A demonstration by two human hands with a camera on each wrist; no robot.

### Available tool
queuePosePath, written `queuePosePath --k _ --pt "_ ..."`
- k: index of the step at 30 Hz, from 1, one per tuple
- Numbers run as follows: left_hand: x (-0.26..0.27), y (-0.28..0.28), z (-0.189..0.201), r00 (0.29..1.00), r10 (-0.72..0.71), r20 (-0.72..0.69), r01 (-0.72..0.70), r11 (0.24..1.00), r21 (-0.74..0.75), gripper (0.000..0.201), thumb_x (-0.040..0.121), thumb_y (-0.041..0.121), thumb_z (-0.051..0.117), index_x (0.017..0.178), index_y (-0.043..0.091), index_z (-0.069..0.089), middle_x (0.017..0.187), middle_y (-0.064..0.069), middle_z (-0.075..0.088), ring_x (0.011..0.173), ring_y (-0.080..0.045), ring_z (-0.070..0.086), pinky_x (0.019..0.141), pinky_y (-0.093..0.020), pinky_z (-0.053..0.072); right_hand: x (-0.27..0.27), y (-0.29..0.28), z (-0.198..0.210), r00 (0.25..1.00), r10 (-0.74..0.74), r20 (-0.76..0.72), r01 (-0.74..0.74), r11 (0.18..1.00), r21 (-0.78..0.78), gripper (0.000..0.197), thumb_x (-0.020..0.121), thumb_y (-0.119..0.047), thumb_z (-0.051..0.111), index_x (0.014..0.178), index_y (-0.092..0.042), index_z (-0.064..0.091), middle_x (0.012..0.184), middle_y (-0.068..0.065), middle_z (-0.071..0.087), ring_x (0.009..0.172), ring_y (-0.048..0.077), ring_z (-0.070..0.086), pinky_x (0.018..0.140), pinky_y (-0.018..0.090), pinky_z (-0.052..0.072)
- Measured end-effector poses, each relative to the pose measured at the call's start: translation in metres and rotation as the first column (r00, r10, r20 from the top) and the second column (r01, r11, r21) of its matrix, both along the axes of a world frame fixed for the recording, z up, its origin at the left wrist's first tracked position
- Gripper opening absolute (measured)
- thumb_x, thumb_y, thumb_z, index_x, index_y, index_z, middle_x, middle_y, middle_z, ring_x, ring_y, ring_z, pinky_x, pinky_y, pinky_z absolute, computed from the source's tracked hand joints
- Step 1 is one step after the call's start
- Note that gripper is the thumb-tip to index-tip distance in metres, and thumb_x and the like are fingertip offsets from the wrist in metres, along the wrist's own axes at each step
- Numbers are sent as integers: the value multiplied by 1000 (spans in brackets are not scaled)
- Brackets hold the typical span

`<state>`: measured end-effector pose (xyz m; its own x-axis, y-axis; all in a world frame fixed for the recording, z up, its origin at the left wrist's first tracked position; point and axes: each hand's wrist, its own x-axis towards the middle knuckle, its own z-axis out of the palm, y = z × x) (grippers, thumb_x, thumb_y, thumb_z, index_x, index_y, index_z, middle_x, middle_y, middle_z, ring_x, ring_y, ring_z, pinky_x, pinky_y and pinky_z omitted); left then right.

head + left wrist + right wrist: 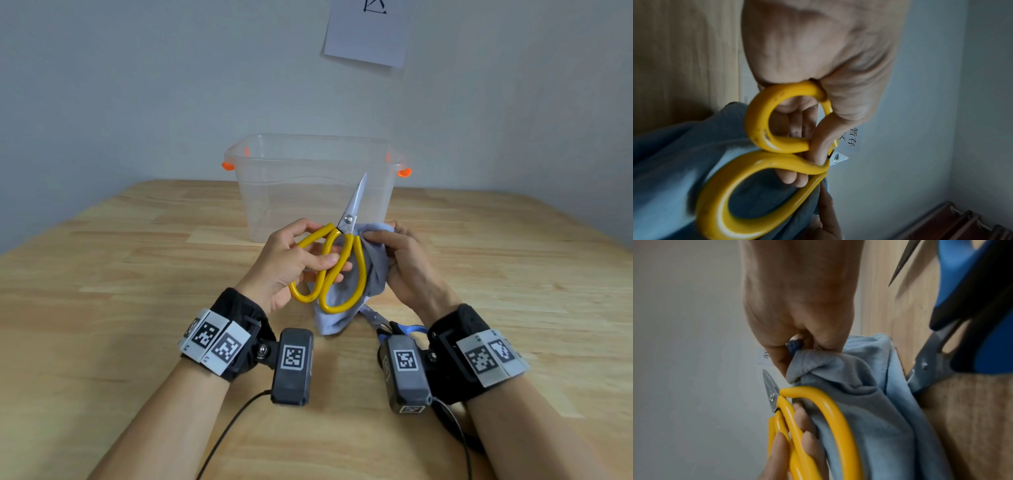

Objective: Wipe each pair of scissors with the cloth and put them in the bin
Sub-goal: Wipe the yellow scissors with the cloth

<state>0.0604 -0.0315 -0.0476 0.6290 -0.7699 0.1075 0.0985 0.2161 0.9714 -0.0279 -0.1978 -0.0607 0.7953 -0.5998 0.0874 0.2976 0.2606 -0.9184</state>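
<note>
The left hand [291,263] grips the yellow-handled scissors [337,260] by their loops, thumb across the crossing of the handles, blades closed and pointing up and away toward the clear plastic bin [315,185]. The right hand [400,263] pinches a bunched pale blue cloth [356,294] just beside the right loop and the pivot; the cloth hangs behind the handles down to the tabletop [137,274]. Wiping of this pair looks to be underway, at the handle end, with the blades bare above the cloth. The bin stands at the far side of the tabletop and appears to hold no scissors, so probably 0 pairs are finished. A 2nd pair, blue-handled scissors [394,325], lies on the tabletop under the right wrist, partly hidden, not yet wiped or binned.
</note>
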Motion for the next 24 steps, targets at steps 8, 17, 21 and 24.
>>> queuePosePath --k 8,17,21,24 --pt "2 0 0 999 31 -16 -31 1000 5 31 80 -21 63 96 5 57 92 -25 68 79 -42 72 68 -46 63 -5 3 4 985 171 -32 -172 984 -39 17 80 -11 61 94 -4 67 91 14 67 88 26 65 87 37 49" --pt "2 -1 0 999 42 -14 -42 999 10 32 80 -22 62 97 5 58 87 -22 69 75 -39 73 64 -43 63 -8 6 4 952 304 48 -297 948 -119 39 88 -28 54 111 2 59 98 13 70 91 23 69 85 31 57" --pt "1 -1 0 999 35 -2 -35 999 18 32 81 -21 63 98 5 59 88 -22 69 76 -38 73 65 -42 63 -3 5 -2 986 162 -44 -168 950 -264 38 88 -36 67 103 -2 56 91 10 68 86 22 67 78 31 57" --pt "1 -1 -1 999 37 12 -37 999 23 32 80 -20 65 99 6 61 90 -21 70 78 -39 73 66 -42 63 -1 4 -5 992 97 -81 -120 922 -369 46 78 -38 72 102 -2 56 89 10 68 81 20 68 69 29 55"
